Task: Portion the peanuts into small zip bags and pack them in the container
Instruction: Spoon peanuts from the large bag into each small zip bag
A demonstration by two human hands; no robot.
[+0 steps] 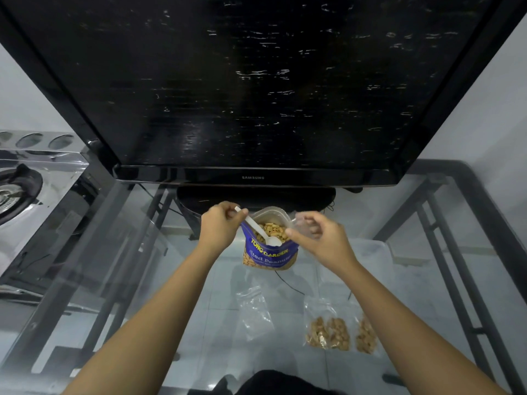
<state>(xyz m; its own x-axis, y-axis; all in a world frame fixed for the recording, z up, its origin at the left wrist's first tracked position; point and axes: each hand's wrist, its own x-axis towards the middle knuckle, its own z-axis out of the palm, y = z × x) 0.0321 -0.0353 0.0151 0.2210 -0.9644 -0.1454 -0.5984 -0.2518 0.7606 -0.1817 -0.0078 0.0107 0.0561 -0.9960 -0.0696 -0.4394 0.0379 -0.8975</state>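
Observation:
A blue peanut bag [270,256] stands open on the glass table, full of peanuts [272,230]. My left hand [220,223] pinches the handle of a white plastic spoon [258,227] whose bowl lies in the peanuts. My right hand [319,238] holds a small clear zip bag [299,222] at the peanut bag's right rim. Two filled zip bags [328,329] [366,334] lie near me on the right. An empty zip bag [253,312] lies left of them. A clear plastic container [368,252] sits to the right of the peanut bag.
A large black television [251,86] stands close behind the peanut bag, its base just beyond it. A chrome appliance [31,178] fills the left side. The glass table [142,295] has a dark metal frame, with rails at the right [456,266].

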